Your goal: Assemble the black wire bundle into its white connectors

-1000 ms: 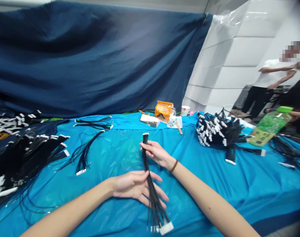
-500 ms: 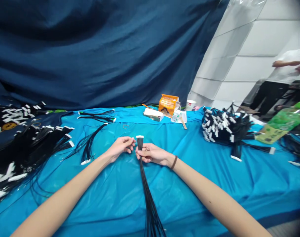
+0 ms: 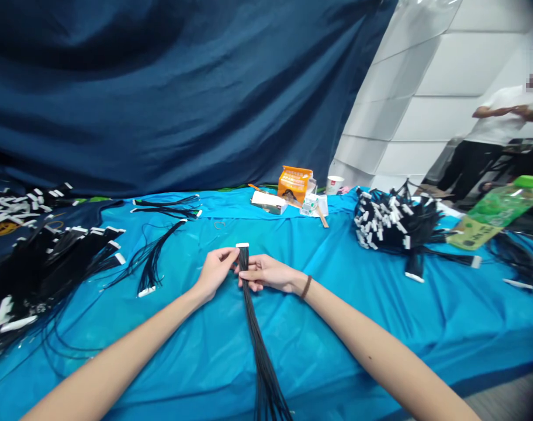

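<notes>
A bundle of thin black wires (image 3: 258, 339) with a white connector (image 3: 242, 245) at its top end hangs down toward the bottom edge. My right hand (image 3: 266, 273) pinches the bundle just below the connector, thumb in front and fingers behind. At the connector's left side, my left hand (image 3: 216, 270) has thumb and forefinger pressed together against the edge of the wires. Its other fingers are partly hidden behind the bundle. Both hands are above the blue cloth (image 3: 183, 345).
Wire bundles with white connectors pile up at left (image 3: 42, 257) and right (image 3: 393, 222); loose ones (image 3: 155, 257) lie left of centre. An orange bag (image 3: 294, 184), paper cup (image 3: 334, 185) and green bottle (image 3: 497, 213) stand farther back. A person (image 3: 494, 134) stands at the far right.
My left hand has closed in from the left and now touches the bundle near the connector. My right hand keeps its hold. The whole view has shifted slightly.
</notes>
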Available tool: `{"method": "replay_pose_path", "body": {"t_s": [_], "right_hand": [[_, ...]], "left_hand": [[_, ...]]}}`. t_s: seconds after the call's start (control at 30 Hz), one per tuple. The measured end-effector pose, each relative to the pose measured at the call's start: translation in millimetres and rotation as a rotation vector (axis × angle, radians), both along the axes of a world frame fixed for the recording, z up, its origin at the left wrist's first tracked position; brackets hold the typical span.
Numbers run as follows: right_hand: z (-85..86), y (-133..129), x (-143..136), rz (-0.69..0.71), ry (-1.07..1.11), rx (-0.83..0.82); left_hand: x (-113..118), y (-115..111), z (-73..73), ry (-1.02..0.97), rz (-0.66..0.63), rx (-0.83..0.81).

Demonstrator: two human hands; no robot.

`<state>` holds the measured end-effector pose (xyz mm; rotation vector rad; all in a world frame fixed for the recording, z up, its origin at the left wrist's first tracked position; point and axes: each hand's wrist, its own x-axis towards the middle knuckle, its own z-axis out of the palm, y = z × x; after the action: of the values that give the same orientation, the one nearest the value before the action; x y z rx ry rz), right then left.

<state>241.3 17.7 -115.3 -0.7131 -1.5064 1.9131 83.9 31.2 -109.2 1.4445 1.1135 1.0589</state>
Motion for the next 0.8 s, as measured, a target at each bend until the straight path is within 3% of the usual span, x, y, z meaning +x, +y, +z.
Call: {"method": "replay_pose_path", "body": {"t_s": [0.13, 0.3, 0.8], "right_hand": [[3.8, 2.5, 2.7, -0.152, -0.066, 0.032], [3.6, 5.8, -0.6, -0.417, -0.019, 0.113], [-5.6, 1.7, -9.9, -0.639, -0.133, 0.344]], "left_hand": [[0.5, 1.0, -3.2, 0.029, 0.068, 0.036], [0.4, 2.1, -8.0, 0.036, 0.05, 0.071], [3.5, -3.7, -4.6, 0.174, 0.078, 0.236]]}}
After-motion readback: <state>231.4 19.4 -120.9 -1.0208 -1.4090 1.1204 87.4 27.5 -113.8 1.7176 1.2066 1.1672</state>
